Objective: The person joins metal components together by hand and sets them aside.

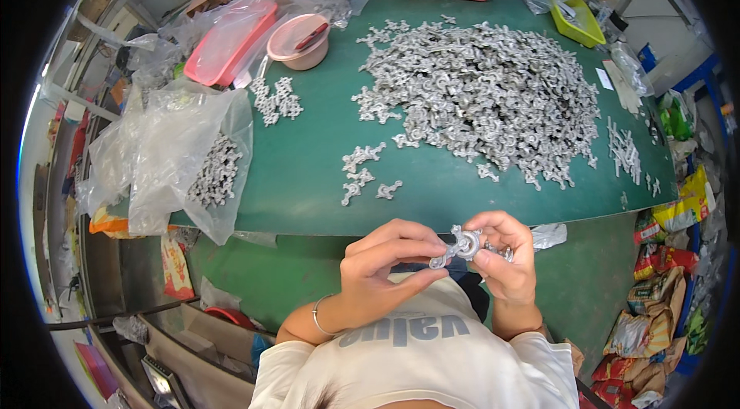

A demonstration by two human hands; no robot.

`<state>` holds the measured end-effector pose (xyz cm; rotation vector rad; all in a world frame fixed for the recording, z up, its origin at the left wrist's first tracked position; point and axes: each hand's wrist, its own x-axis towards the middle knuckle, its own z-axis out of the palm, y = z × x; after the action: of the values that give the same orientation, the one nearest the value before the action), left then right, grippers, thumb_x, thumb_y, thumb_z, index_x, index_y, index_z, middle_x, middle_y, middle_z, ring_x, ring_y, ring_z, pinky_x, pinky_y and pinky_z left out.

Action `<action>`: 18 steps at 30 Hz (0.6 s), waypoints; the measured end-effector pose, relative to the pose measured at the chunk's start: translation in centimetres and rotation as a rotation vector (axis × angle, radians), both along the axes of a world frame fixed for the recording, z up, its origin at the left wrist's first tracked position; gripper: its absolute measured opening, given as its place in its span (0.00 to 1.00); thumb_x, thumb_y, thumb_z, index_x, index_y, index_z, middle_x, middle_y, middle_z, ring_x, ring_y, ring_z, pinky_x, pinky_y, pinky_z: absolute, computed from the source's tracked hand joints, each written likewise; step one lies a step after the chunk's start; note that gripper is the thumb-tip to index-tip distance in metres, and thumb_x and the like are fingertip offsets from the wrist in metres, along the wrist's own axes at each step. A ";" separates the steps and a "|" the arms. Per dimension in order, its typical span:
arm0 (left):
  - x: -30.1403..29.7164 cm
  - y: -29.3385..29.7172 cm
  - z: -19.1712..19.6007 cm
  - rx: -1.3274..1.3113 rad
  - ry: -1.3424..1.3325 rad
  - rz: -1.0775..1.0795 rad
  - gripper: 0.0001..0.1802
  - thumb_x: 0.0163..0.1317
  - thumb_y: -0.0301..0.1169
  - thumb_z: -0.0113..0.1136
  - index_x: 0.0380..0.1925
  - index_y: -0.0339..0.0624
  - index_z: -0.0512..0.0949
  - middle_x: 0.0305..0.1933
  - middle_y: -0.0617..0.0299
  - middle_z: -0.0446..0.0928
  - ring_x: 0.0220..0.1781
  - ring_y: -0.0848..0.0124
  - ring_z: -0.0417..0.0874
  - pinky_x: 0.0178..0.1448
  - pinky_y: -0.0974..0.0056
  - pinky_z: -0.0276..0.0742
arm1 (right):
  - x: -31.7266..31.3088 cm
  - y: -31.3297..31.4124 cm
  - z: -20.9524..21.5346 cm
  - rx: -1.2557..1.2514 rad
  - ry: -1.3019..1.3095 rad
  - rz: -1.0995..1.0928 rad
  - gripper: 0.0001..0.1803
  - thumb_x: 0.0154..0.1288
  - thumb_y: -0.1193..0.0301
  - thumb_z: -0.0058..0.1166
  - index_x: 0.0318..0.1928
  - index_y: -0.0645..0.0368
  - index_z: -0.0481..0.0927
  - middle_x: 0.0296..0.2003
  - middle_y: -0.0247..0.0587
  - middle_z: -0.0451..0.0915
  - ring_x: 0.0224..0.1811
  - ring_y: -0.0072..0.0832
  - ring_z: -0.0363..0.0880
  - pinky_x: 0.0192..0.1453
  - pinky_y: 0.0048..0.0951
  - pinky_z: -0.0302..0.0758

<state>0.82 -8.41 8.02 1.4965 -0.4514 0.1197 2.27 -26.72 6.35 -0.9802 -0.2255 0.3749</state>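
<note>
Between both hands [385, 264] [505, 259] — one metal casting [462, 245].

The hands [443, 259] cover much of the small metal part [462, 245], its shape too small to tell.

Bright, even light, soft shadows; sharp centre, fisheye bending and black rim.
</note>
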 end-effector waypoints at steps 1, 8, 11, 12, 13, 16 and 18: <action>0.2 -0.2 0.1 0.019 -0.035 -0.009 0.16 0.41 0.14 0.63 0.35 0.31 0.75 0.39 0.52 0.72 0.40 0.67 0.77 0.42 0.69 0.80 | -0.1 -0.1 0.2 0.039 0.011 -0.022 0.16 0.52 0.82 0.49 0.44 0.70 0.69 0.36 0.45 0.76 0.37 0.23 0.75 0.39 0.20 0.69; 0.7 -1.4 0.6 0.020 -0.110 -0.033 0.17 0.40 0.15 0.64 0.34 0.33 0.76 0.36 0.52 0.74 0.36 0.67 0.78 0.39 0.69 0.80 | -0.6 -1.1 0.7 0.089 0.003 -0.071 0.17 0.52 0.81 0.49 0.44 0.71 0.69 0.37 0.48 0.76 0.39 0.27 0.76 0.43 0.23 0.70; 0.8 -1.7 0.6 -0.006 -0.118 -0.034 0.17 0.39 0.15 0.65 0.34 0.33 0.76 0.36 0.52 0.74 0.35 0.67 0.78 0.37 0.69 0.80 | -0.7 -1.2 0.8 0.114 0.010 -0.086 0.17 0.52 0.79 0.50 0.44 0.71 0.69 0.36 0.48 0.76 0.39 0.27 0.76 0.43 0.24 0.70; 0.8 -1.7 0.6 0.002 -0.132 -0.032 0.17 0.39 0.16 0.65 0.34 0.33 0.76 0.35 0.52 0.75 0.35 0.67 0.78 0.36 0.69 0.79 | -0.7 -1.3 0.7 0.114 0.015 -0.078 0.17 0.51 0.78 0.51 0.44 0.71 0.69 0.36 0.48 0.76 0.39 0.27 0.76 0.43 0.24 0.70; 0.8 -1.7 0.6 0.010 -0.145 -0.029 0.17 0.39 0.16 0.66 0.33 0.33 0.76 0.35 0.52 0.75 0.35 0.68 0.78 0.35 0.69 0.79 | -0.7 -1.4 0.7 0.113 0.020 -0.069 0.17 0.51 0.78 0.51 0.44 0.71 0.69 0.36 0.48 0.76 0.38 0.27 0.76 0.43 0.24 0.70; 0.8 -1.7 0.6 0.007 -0.155 -0.031 0.17 0.39 0.16 0.66 0.33 0.33 0.76 0.34 0.52 0.75 0.35 0.67 0.78 0.35 0.69 0.78 | -0.8 -1.3 1.0 0.113 0.014 -0.082 0.18 0.52 0.77 0.52 0.44 0.71 0.68 0.36 0.48 0.76 0.38 0.28 0.76 0.42 0.24 0.70; 0.8 -1.8 0.5 -0.001 -0.153 -0.032 0.17 0.39 0.16 0.66 0.33 0.33 0.76 0.35 0.52 0.75 0.34 0.67 0.78 0.35 0.70 0.78 | -0.8 -1.4 1.0 0.120 0.025 -0.078 0.18 0.51 0.77 0.52 0.44 0.71 0.68 0.36 0.48 0.76 0.38 0.28 0.76 0.42 0.24 0.70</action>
<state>1.63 -10.17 8.55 1.4844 -0.5979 0.2108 1.46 -28.11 7.34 -0.8626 -0.1844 0.2985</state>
